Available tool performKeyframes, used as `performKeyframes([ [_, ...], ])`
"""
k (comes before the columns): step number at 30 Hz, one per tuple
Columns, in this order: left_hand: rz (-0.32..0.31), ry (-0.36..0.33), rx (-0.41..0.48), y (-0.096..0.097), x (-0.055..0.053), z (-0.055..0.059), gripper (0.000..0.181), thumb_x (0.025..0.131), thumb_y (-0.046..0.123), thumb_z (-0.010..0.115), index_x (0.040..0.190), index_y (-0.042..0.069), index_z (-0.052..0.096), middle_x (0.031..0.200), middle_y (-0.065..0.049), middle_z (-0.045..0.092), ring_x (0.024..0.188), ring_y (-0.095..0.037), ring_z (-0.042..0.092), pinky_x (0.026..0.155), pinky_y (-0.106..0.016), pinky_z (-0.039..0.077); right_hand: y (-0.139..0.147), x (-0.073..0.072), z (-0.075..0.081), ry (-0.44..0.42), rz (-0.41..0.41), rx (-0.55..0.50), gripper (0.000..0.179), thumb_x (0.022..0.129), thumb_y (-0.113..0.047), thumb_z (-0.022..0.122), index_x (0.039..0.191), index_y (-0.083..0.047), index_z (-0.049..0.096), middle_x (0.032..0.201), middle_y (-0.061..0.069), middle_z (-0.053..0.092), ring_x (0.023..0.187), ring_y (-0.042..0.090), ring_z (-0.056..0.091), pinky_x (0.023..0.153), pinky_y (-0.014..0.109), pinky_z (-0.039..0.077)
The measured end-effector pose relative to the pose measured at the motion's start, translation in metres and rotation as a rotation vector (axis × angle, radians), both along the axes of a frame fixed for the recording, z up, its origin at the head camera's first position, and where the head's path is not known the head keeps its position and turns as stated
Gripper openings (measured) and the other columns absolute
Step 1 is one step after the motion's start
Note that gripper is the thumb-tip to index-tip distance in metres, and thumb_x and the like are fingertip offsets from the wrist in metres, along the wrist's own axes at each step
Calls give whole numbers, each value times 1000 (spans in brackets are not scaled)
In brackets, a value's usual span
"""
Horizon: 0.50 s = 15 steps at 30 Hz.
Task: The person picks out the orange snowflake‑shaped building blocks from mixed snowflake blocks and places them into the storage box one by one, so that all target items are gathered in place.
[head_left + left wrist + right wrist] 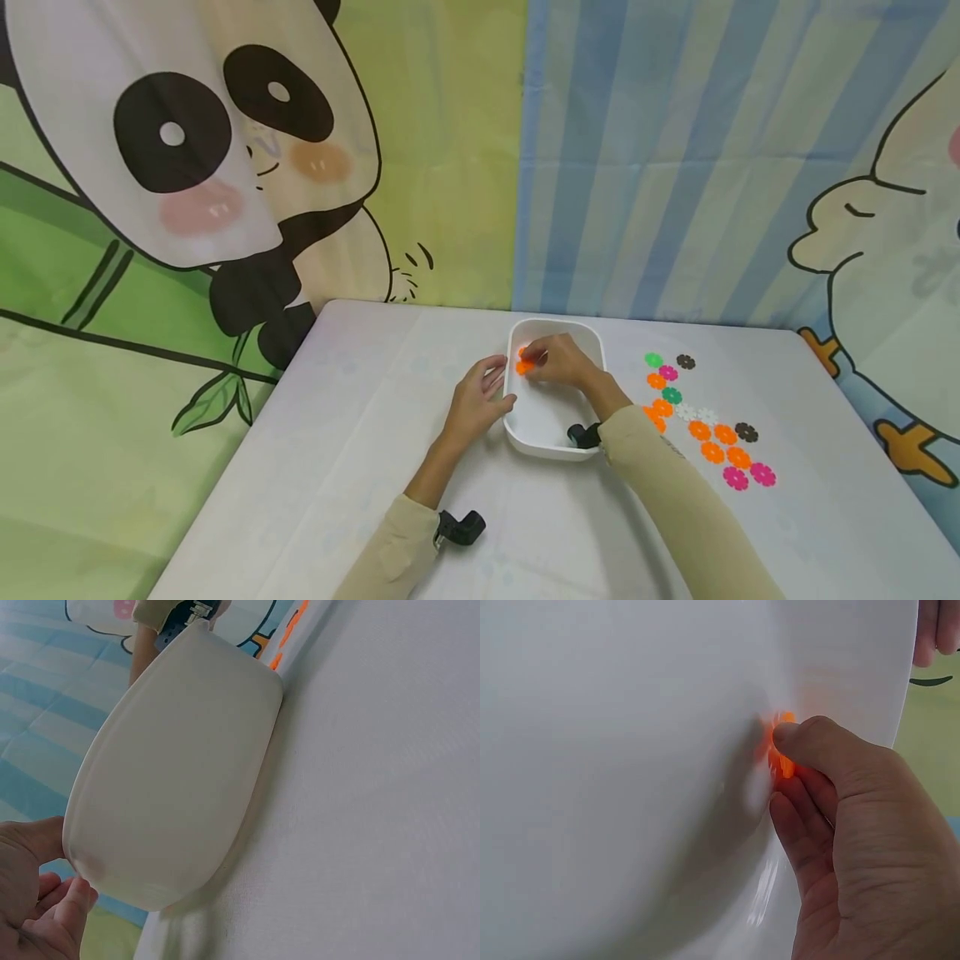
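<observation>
A white plastic tub [551,417] with rounded corners stands on the table. Inside it my right hand [558,360] pinches an orange flower-shaped piece [784,761] between thumb and fingertips, close against the tub's inner wall. Two orange patches show by these fingertips in the head view; the hand partly covers them. My left hand [477,396] is at the tub's left side, its thumb and loosely bent fingers right at the rim. The left wrist view shows the tub's outer wall [172,765] with the left fingers [73,904] beside its end.
Right of the tub lie several flower-shaped pieces: orange [700,430], pink [736,477], green [672,396], white [707,415] and dark brown [746,432]. The right forearm overlaps some. A printed curtain [450,167] hangs behind the white table [360,417].
</observation>
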<state>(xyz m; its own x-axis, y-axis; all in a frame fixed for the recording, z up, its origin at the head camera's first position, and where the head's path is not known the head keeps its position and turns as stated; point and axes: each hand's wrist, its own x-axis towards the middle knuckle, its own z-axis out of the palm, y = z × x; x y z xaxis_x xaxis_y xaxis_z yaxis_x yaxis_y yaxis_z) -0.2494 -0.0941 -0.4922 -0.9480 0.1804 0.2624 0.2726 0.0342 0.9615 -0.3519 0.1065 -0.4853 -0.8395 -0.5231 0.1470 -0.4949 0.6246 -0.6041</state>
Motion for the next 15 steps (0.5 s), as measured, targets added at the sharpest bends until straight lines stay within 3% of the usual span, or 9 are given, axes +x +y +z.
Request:
performKeyframes([
  [4, -4, -5, -1, 0, 0, -1, 66, 78, -14, 70, 138, -8, 42, 142, -26, 45, 130, -38, 46, 103, -38, 44, -1, 1, 0, -16, 0, 14, 27, 75, -9, 81, 101, -4, 75, 91, 3, 72, 81, 17, 62, 77, 29, 58],
  [10, 8, -1, -10, 0, 0, -2, 64, 78, -13, 71, 135, -6, 45, 140, -22, 48, 129, -34, 49, 101, -27, 46, -2, 2, 0, -9, -4, 24, 27, 76, -10, 82, 101, -4, 75, 92, 3, 71, 81, 17, 61, 78, 29, 58],
  [15, 16, 8, -14, 0, 1, -1, 63, 77, -13, 71, 134, -6, 45, 138, -21, 49, 128, -33, 50, 99, -25, 46, -1, 2, 0, 0, -12, 18, 27, 76, -11, 82, 101, -5, 75, 91, 3, 71, 80, 17, 61, 76, 29, 58],
])
